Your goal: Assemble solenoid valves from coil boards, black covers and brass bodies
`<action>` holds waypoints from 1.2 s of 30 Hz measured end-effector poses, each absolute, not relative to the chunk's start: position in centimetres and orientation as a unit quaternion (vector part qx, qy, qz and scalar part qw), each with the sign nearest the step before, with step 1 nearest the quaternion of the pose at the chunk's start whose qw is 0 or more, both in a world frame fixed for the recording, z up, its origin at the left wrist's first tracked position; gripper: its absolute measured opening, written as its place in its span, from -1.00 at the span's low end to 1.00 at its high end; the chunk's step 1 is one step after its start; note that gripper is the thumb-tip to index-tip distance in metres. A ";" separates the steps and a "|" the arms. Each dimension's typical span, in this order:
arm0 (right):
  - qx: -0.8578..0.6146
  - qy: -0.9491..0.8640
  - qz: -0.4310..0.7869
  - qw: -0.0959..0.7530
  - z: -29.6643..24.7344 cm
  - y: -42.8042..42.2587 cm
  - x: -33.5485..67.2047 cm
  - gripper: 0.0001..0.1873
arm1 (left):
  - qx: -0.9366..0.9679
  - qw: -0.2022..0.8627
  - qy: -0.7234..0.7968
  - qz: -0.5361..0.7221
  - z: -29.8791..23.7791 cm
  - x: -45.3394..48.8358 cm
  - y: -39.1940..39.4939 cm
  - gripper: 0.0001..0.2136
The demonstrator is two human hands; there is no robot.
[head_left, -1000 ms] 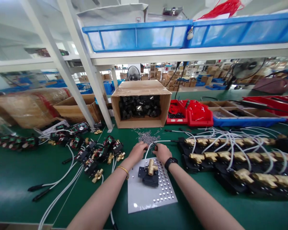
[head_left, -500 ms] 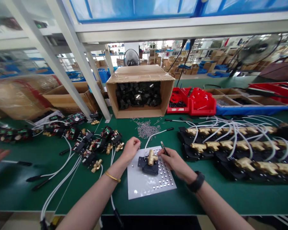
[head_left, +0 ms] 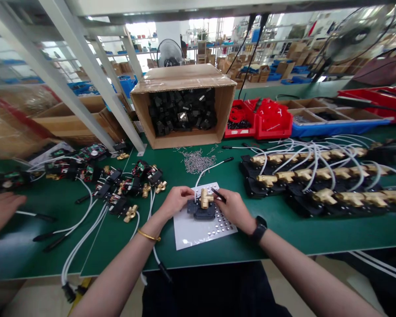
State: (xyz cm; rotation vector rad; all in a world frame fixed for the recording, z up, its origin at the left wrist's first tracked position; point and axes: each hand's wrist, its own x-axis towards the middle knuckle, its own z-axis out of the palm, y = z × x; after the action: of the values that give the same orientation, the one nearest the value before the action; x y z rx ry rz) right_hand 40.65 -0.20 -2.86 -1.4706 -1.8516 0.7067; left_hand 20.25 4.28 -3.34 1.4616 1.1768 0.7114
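A black housing [head_left: 203, 213] with a brass tee fitting [head_left: 205, 199] on top rests on a white sheet [head_left: 188, 233]. The sheet carries rows of small round silver pieces [head_left: 222, 224]. At the housing's left rear corner, my left hand [head_left: 176, 201] has its fingers closed on the edge; the fingertips are partly hidden. My right hand [head_left: 235, 208] grips a slim dark pen-like tool [head_left: 218, 195], its tip close to the brass fitting. A white cable [head_left: 204, 171] with a black end runs back from the housing.
Loose small metal pins [head_left: 198, 162] lie behind the sheet. Beyond them stands an open carton [head_left: 185, 141] of black parts, with red bins [head_left: 273, 123] beside it. Rows of brass-fitted units [head_left: 303, 176] fill the right; wired units [head_left: 119, 185] and another person's hand [head_left: 5, 209] are left.
My left hand has come from beside the sheet's top edge to the housing's left rear corner. The right hand's tool has tilted towards the brass fitting. The view has tipped downward.
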 end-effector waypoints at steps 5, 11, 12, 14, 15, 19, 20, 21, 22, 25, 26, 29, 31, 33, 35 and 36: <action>-0.542 -0.737 0.255 0.313 -3.3 -0.6 41.0 -0.78 | 0.669 0.504 0.464 0.289 -3.1 19.5 4.1 -0.88; -0.543 -0.748 0.260 0.279 -2.7 -0.1 41.5 -0.76 | 0.753 0.432 0.410 0.279 -3.0 19.2 3.5 -0.93; -0.552 -0.744 0.254 0.278 -2.6 0.3 41.6 -0.75 | 0.768 0.413 0.402 0.279 -3.0 19.3 3.4 -0.92; -0.572 -0.736 0.235 0.275 -2.5 1.6 41.6 -0.73 | 0.796 0.372 0.387 0.281 -3.0 19.3 3.2 -0.89; -0.580 -0.734 0.225 0.271 -2.5 2.4 41.5 -0.73 | 0.807 0.352 0.380 0.283 -3.1 19.2 3.1 -0.88; -0.592 -0.742 0.200 0.243 -2.4 5.8 40.5 -0.80 | 0.836 0.293 0.353 0.302 -3.8 18.8 2.7 -0.81; -0.590 -0.747 0.197 0.234 -2.4 6.5 40.1 -0.82 | 0.840 0.282 0.347 0.308 -4.0 18.6 2.5 -0.78; -0.587 -0.753 0.196 0.224 -2.3 7.0 39.8 -0.84 | 0.843 0.273 0.341 0.313 -4.1 18.5 2.3 -0.76; -0.582 -0.759 0.197 0.212 -2.3 7.4 39.5 -0.85 | 0.847 0.266 0.335 0.316 -4.2 18.3 2.0 -0.75; -0.575 -0.773 0.203 0.177 -2.3 7.9 38.7 -0.88 | 0.857 0.258 0.324 0.306 -3.9 18.1 1.2 -0.72; -0.574 -0.775 0.206 0.166 -2.4 8.0 38.5 -0.90 | 0.856 0.254 0.343 0.292 -3.6 18.1 1.1 -0.72; -0.573 -0.779 0.213 0.141 -2.8 8.2 37.7 -0.95 | 0.821 0.209 0.473 0.241 -2.7 18.6 2.8 -0.76; -0.576 -0.777 0.212 0.137 -2.6 8.2 37.3 -0.90 | 0.789 0.172 0.547 0.221 -2.1 19.1 5.2 -0.80; -0.585 -0.771 0.208 0.142 -1.9 7.8 37.4 -0.85 | 0.775 0.152 0.574 0.218 -1.6 19.9 7.8 -0.83; -0.604 -0.755 0.203 0.152 -0.7 6.8 38.3 -0.81 | 0.773 0.144 0.580 0.212 -1.2 20.7 9.7 -0.85; -0.614 -0.745 0.202 0.161 -0.1 6.0 39.0 -0.80 | 0.777 0.143 0.577 0.208 -1.2 21.0 10.5 -0.88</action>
State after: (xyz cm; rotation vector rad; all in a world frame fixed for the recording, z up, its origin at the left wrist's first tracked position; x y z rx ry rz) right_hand 38.97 6.02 -0.09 -1.7542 -2.1284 0.5765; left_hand 21.04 10.47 -1.22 2.2406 1.6644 0.6014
